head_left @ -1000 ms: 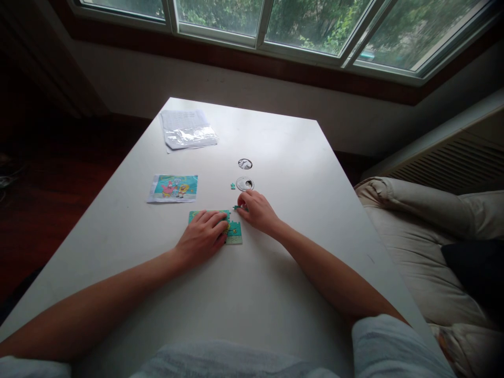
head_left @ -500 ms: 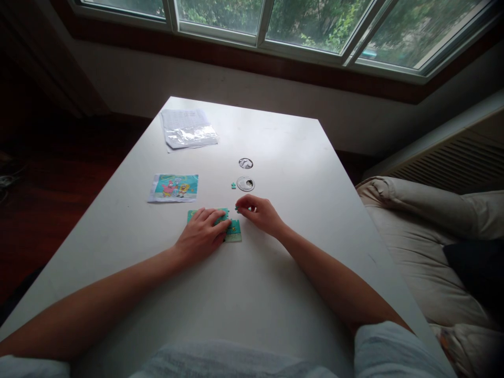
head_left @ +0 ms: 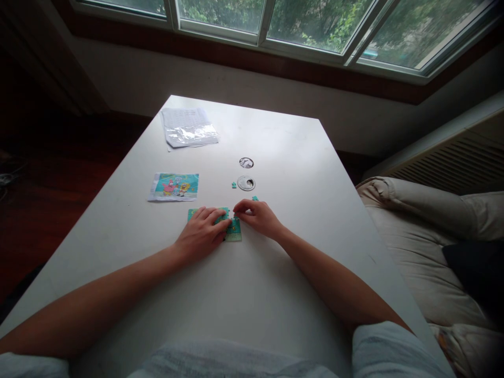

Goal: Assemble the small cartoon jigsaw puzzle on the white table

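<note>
A partly joined jigsaw puzzle (head_left: 235, 236) in teal and pale green lies flat on the white table. My left hand (head_left: 201, 231) rests over it with fingers spread, covering much of its middle and left side. At the puzzle's upper right edge, my right hand (head_left: 259, 216) is closed in a pinch on a small teal puzzle piece (head_left: 235, 217), mostly hidden by the fingertips. Just behind the right hand lies a loose teal piece (head_left: 255, 198). Farther up, another loose piece (head_left: 233, 185) sits on the table.
A cartoon reference picture (head_left: 177, 187) lies left of the puzzle. Papers in a clear plastic sleeve (head_left: 191, 131) are at the far left of the table (head_left: 283, 142). Two round fittings (head_left: 246, 163) are set in the tabletop. A beige sofa (head_left: 409, 236) stands along the right side.
My right hand has moved slightly down and left, bringing the pinched piece to the puzzle's edge. A loose piece behind that hand now shows more clearly. My left hand stays put.
</note>
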### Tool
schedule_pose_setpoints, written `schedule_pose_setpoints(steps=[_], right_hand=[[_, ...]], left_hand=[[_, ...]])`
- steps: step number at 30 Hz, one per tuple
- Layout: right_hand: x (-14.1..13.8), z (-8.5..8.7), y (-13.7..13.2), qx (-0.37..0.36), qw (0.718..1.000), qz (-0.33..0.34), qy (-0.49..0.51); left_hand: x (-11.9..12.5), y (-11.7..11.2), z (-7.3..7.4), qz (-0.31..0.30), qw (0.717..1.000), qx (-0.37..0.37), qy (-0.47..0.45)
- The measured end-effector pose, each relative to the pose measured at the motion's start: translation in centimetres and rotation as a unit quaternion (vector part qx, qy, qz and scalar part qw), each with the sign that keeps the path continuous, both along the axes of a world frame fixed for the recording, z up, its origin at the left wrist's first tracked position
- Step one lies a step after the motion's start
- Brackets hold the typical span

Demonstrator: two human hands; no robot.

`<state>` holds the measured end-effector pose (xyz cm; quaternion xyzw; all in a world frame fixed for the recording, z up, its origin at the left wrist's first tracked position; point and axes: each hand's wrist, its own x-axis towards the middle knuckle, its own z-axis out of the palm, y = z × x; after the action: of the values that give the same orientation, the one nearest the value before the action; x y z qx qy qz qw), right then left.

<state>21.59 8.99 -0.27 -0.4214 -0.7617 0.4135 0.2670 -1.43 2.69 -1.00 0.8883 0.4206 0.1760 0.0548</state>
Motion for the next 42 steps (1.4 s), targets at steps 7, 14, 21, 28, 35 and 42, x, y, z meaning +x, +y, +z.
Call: schedule_pose_setpoints(steps=[7,14,21,28,35,42], right_hand=[[0.4,0.1,0.4,0.043,0.997,0.005,-0.063],[0.3,-0.5,1.0,0.109,0.986,0.021,-0.124],[0.3,-0.5,0.9,0.138,0.976,0.031,-0.164],[0.4,0.0,0.7,0.152,0.970,0.033,-0.185],[0.4,-0.3,0.6,0.164,0.965,0.009,-0.202],[1.8,0.0,2.1,0.147,0.981,-0.090,-0.092]], left_hand=[[0.0,0.0,0.0,0.000,1.000,0.001,0.006],[0.0,0.0,0.2,0.000,1.000,0.000,0.006],[0.1,0.0,0.4,-0.005,1.000,0.002,-0.002],[0.1,0.1,0.3,-0.010,1.000,-0.002,-0.007],[0.0,0.2,0.0,-0.013,1.000,0.000,-0.001],[0.0,0.1,0.3,-0.009,1.000,-0.004,0.005]])
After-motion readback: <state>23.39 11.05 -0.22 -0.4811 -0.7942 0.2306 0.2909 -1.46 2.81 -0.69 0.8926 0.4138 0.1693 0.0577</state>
